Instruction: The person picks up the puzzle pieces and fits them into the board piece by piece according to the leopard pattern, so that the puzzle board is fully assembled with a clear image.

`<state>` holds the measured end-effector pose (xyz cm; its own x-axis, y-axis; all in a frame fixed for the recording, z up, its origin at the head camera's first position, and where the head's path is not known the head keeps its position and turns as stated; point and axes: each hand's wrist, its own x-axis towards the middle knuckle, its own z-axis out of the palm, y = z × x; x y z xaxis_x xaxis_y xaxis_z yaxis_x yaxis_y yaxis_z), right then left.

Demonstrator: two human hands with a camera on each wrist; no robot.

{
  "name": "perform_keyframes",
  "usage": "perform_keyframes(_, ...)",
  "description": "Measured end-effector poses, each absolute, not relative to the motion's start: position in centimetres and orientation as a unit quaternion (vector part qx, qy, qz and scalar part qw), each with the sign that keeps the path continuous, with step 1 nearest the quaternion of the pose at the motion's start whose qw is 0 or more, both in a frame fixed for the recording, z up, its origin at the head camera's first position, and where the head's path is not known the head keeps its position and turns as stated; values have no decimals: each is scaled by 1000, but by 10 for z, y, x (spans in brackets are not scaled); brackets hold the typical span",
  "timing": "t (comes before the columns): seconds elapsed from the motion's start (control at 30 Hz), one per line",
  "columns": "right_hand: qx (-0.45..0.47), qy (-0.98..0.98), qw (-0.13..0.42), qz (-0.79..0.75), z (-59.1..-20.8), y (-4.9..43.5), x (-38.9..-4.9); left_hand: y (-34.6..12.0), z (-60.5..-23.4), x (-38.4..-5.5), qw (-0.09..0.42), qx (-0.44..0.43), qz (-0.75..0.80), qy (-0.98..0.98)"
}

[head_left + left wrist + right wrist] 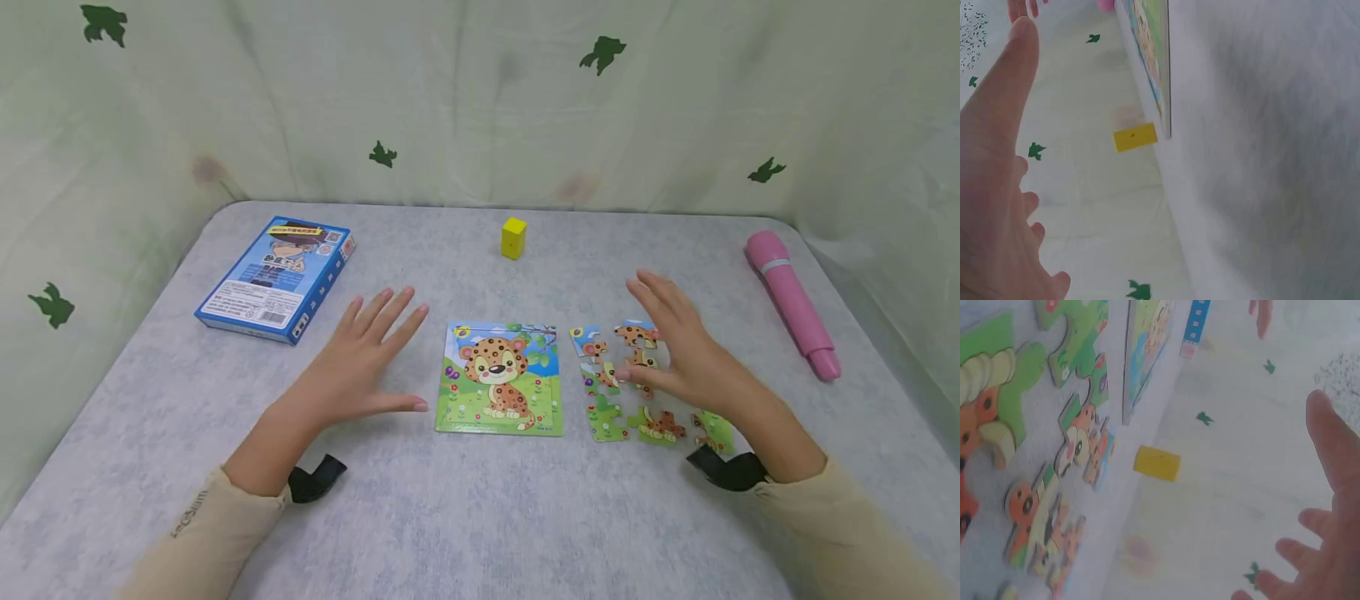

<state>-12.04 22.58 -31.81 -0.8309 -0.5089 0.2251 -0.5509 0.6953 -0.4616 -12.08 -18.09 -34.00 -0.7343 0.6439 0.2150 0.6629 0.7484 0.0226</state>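
Head view: the left hand (354, 367) is spread wide beside the leopard board (498, 379), which lies on the bench (480, 517). The right hand (692, 360) is spread too, above the loose puzzle pieces (606, 422). A yellow block (513, 239) stands behind the leopard board.

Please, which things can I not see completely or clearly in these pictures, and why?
Head view: some puzzle pieces are partly hidden by the right grip.
Head view: most print on the blue box is too small to read.
Left wrist view: the picture board is cut off by the top edge.
Right wrist view: some puzzle pieces are cut off by the left edge.
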Motion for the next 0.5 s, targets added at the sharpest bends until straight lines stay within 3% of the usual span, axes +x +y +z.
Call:
perform_keyframes(0.13, 290, -897, 23, 332, -329, 220, -135, -169, -350, -123, 62, -362, -131, -921)
perform_keyframes(0.5, 234, -872, -70, 425, -368, 222, -154, -154, -369, -126, -108, -287, -296, -905)
